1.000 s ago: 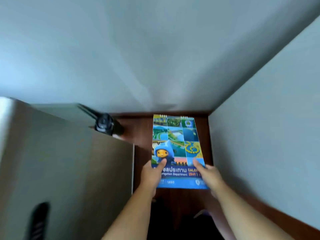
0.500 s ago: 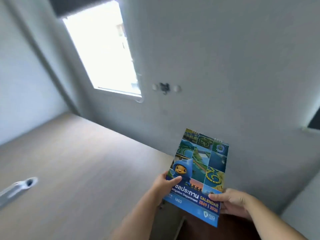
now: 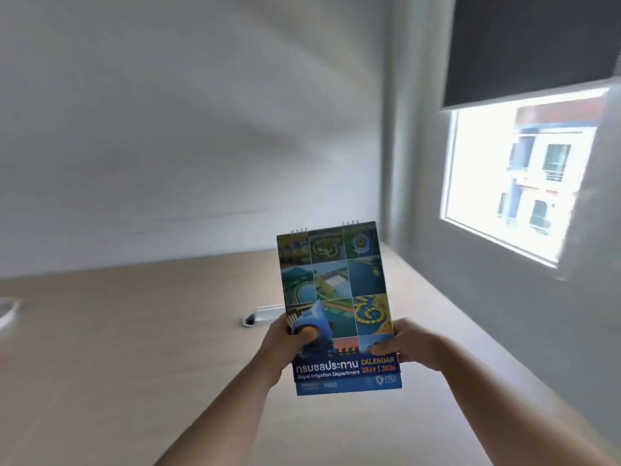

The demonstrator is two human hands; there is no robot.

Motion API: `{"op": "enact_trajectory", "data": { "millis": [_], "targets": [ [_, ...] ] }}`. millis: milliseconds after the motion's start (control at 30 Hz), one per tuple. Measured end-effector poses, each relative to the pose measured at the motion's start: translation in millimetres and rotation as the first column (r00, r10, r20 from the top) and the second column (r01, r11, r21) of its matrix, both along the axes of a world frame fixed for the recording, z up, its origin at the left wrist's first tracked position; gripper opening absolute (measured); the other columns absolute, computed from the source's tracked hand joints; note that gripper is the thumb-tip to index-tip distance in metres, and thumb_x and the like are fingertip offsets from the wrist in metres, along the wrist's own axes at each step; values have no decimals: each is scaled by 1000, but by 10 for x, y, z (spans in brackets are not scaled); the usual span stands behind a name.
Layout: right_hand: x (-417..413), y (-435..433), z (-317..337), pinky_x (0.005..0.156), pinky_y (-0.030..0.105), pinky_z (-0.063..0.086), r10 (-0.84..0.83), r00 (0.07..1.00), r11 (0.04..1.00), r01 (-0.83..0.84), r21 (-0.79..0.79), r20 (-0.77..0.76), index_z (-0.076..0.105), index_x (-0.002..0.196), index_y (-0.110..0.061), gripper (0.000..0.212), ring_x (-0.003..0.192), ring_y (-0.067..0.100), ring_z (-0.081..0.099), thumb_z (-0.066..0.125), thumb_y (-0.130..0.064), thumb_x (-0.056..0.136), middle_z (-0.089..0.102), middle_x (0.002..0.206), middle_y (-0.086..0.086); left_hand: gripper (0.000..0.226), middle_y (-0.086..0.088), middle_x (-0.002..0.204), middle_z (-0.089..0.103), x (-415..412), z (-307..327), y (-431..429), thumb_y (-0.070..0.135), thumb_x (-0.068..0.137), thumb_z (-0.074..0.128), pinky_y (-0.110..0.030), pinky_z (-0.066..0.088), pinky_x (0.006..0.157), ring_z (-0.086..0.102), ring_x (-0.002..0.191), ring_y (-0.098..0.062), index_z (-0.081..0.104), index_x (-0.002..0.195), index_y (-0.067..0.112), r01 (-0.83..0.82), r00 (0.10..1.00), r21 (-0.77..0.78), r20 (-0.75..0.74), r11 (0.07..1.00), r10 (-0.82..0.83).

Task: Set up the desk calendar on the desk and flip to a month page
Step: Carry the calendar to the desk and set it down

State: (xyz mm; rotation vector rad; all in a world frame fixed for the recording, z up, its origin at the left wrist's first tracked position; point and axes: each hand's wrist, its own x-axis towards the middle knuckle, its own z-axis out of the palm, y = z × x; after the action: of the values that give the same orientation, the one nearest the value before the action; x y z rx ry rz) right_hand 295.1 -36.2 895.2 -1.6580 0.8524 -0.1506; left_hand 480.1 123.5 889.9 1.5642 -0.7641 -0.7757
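The desk calendar [image 3: 336, 290] is folded flat, with a blue cover of photo tiles, a cartoon mascot and a spiral binding at its top edge. I hold it upright in the air above the light wooden desk [image 3: 134, 348]. My left hand [image 3: 285, 341] grips its lower left edge with the thumb on the cover. My right hand [image 3: 413, 344] grips the lower right edge, thumb also on the front. The cover page faces me.
A grey cable port [image 3: 262, 316] is set into the desk just left of the calendar. A white object [image 3: 6, 312] shows at the desk's far left edge. A window [image 3: 517, 186] with a dark roller blind [image 3: 531, 45] is on the right wall.
My view has swung from the gap beside the desk, across the room, to the desk top. Both hands have carried the calendar up and over the desk, turning it straighter.
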Motion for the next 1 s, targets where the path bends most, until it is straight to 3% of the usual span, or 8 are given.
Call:
{"op": "enact_trajectory", "data": {
  "millis": [233,400,500,633,700,800,933,1000],
  "targets": [
    [1599,279,-479,63,31,51,80,996,993,-82,-84,-33,58,108,-8,37,91,23,59,70,0,74,64,101,11,40,-6,112,67,1223,-315,433,11,77,66,-34,48,84,61,100,-24,59,116,17,-288,932,83,251,954,260],
    [2026,309,-909,82,50,55,68,996,952,-83,-293,-58,63,100,-11,31,96,38,64,68,-10,69,69,103,19,44,-8,114,62,1564,-567,249,8,76,65,-36,52,82,60,101,-22,41,112,15,-332,938,97,141,938,317],
    [2019,234,-1114,75,45,55,57,987,906,-113,-409,-147,67,102,-6,33,88,36,66,63,-21,73,72,97,19,65,1,109,56,1637,-642,36,7,68,78,-35,54,88,56,110,-22,32,112,17,-238,970,73,70,968,233],
    [1968,175,-1316,70,35,52,92,964,888,-193,-417,-250,65,107,-10,32,84,30,65,59,-28,81,71,98,14,94,18,106,49,1615,-723,-220,-1,69,76,-9,52,64,57,109,-6,11,133,24,-97,995,55,-15,994,98],
    [1956,181,-1375,66,31,46,134,953,873,-244,-422,-273,63,107,-10,29,84,28,62,56,-27,85,70,98,12,117,13,119,50,1550,-776,-324,-7,73,71,-11,54,66,57,101,3,-17,143,26,3,998,52,-66,999,0],
    [1982,155,-1411,66,26,42,205,944,862,-300,-409,-259,57,112,-16,31,86,22,57,57,-25,83,68,104,9,124,10,128,51,1420,-807,-406,-1,68,77,-23,56,82,53,117,-9,-12,144,41,122,991,93,-61,988,-116],
    [2072,97,-1291,67,5,37,397,875,780,-481,-400,-279,33,136,-26,86,98,11,55,80,-29,63,55,112,-12,131,7,132,48,1364,-833,-342,4,62,80,-40,50,99,51,125,-17,-15,143,45,298,952,249,-5,922,-306],
    [2130,92,-1236,82,12,40,445,848,751,-528,-397,-288,7,146,-33,119,117,20,54,85,-33,57,51,133,-5,128,9,130,49,1384,-803,-312,6,61,79,-41,52,95,57,119,-18,-10,143,47,315,937,322,45,893,-347]
  ]
}}
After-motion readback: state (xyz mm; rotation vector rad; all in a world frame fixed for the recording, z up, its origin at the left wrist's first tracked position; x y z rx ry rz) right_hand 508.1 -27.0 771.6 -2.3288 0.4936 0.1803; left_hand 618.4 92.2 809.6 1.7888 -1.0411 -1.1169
